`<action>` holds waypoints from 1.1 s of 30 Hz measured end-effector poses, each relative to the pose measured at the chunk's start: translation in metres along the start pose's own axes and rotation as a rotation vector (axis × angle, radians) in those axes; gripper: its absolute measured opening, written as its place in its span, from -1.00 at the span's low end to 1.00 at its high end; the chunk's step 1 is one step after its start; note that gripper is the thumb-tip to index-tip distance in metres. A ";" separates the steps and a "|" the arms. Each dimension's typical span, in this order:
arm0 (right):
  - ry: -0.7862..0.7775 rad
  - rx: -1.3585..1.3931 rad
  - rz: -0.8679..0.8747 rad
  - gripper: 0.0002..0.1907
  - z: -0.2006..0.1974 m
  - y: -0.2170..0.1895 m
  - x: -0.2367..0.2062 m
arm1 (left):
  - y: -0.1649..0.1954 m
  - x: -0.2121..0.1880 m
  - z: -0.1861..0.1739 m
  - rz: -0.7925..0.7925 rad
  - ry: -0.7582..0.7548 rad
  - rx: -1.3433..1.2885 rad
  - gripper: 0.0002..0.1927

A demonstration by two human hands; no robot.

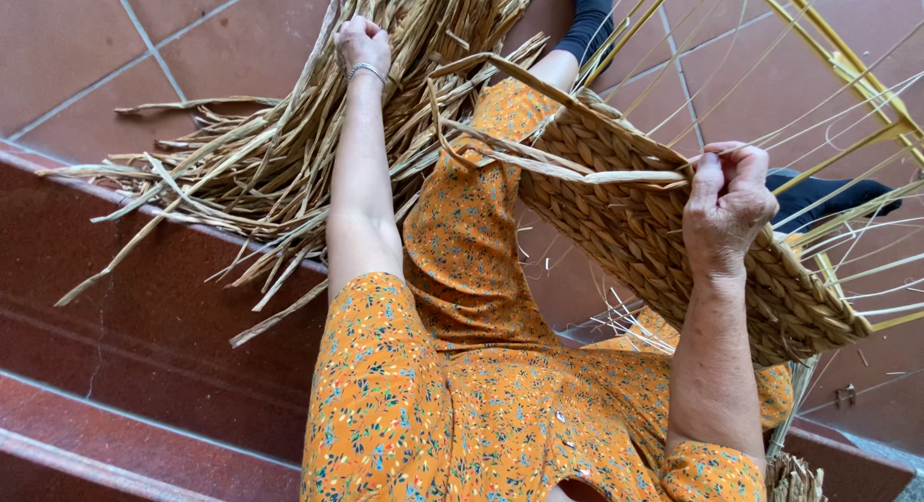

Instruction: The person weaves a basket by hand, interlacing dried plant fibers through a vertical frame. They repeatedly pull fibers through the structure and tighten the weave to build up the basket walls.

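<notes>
My left hand (363, 42), with a silver bracelet at the wrist, reaches far out and closes on strands in a pile of dried straw leaves (260, 165) lying on the floor and step. My right hand (728, 205) pinches a flat straw strand (577, 170) against the rim of a half-woven straw basket (654, 237) that rests over my lap. Thin pale stakes fan out from the basket's unwoven end at the right.
I sit on a reddish stone step (144, 329) in an orange flowered dress (462, 367), with black socks (589, 21) on my feet. A yellow metal frame (857, 74) holds the basket at the right. Terracotta floor tiles (77, 50) lie beyond.
</notes>
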State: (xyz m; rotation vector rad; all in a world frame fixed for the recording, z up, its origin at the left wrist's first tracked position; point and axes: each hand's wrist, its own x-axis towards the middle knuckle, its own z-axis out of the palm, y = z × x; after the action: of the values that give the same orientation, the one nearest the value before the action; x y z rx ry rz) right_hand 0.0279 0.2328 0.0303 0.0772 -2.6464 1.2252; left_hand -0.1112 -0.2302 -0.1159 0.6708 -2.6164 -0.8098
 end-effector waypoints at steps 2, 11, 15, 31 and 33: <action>0.003 0.024 0.007 -0.96 0.000 -0.003 0.001 | 0.007 0.000 0.002 0.000 0.036 -0.030 -0.85; 0.019 0.106 0.041 -0.81 -0.009 -0.014 -0.008 | 0.078 -0.015 -0.055 -0.016 -0.156 -1.259 -0.94; 0.286 0.235 0.022 -0.79 -0.008 -0.031 -0.020 | 0.113 -0.054 -0.122 0.234 -0.213 -1.235 -0.96; -0.125 0.854 0.082 -0.82 -0.032 -0.092 -0.058 | 0.203 -0.215 -0.180 0.924 -0.380 -0.597 -0.91; -0.141 0.909 0.165 -0.74 -0.034 -0.093 -0.063 | 0.216 -0.219 -0.174 0.906 -0.540 -0.695 -0.93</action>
State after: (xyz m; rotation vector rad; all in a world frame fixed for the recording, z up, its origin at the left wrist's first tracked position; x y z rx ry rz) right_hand 0.1082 0.1949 0.1069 0.0926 -1.9920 2.4434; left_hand 0.0735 -0.0355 0.1144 -0.9549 -2.3342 -1.5347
